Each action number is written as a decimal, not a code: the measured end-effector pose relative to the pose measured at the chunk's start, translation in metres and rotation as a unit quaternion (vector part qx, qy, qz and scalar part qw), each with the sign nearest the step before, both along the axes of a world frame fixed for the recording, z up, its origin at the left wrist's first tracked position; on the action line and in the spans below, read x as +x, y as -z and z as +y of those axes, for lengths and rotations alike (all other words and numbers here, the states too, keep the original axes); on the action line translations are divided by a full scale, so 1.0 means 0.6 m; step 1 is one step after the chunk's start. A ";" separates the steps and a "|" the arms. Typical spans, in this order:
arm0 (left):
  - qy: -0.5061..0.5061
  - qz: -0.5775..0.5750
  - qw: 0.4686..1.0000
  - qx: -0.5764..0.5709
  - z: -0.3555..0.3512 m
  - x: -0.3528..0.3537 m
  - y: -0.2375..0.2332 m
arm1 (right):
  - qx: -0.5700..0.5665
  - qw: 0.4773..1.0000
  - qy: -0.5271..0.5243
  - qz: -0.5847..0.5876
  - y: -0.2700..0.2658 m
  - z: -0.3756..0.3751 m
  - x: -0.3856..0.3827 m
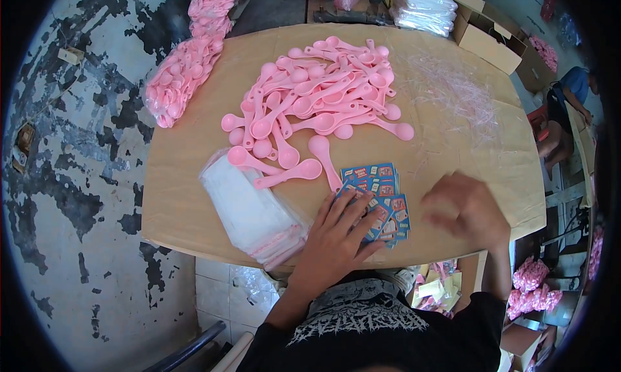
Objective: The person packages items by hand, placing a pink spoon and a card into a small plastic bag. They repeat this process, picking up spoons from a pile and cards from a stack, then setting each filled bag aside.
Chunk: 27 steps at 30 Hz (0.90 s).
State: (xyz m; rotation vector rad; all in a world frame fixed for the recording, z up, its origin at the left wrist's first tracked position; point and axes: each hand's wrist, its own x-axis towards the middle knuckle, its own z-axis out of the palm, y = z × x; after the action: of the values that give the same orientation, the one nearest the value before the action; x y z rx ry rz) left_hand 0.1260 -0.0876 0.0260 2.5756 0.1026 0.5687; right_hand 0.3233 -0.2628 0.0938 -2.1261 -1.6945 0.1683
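My left hand (337, 237) lies flat with its fingers apart over a loose stack of small blue printed cards (378, 173). To the right of the cards my right hand (467, 209) is raised above the table, its bent fingers smeared by motion, so any small thing in them is hidden. Left of the cards lies a stack of clear plastic bags (242, 197). A heap of pink measuring spoons (333, 91) covers the middle of the table. One pink spoon (323, 153) reaches down to the cards' upper left edge, close to my left fingertips.
Thin clear plastic strips (456, 91) are scattered on the brown paper-covered table (511, 171). A long bag of pink spoons (184, 74) hangs over the left edge. At the back are packed plastic bags (424, 9) and an open carton (491, 32). Another person (566, 107) sits at far right.
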 end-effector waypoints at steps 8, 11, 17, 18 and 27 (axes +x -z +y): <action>-0.024 -0.022 0.999 0.006 0.007 0.014 0.007 | -0.058 0.992 0.075 0.079 0.053 -0.015 0.027; -0.022 -0.020 1.000 -0.003 0.004 0.013 0.003 | 0.030 0.992 0.125 -0.014 0.053 -0.012 0.037; -0.007 -0.023 1.000 -0.010 0.007 0.007 0.009 | -0.054 0.998 0.014 -0.004 0.033 0.010 -0.038; -0.001 -0.020 1.000 -0.012 0.008 0.006 0.011 | -0.059 0.997 0.040 0.020 0.035 0.011 -0.033; 0.027 -0.023 0.999 -0.002 0.005 0.005 0.012 | 0.118 0.963 0.242 -0.010 0.021 0.005 0.058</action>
State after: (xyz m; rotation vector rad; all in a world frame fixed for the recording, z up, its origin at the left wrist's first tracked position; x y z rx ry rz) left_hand 0.1291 -0.0848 0.0186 2.5513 0.0178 0.6073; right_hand 0.3584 -0.2601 0.0815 -2.2827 -1.0895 -0.1891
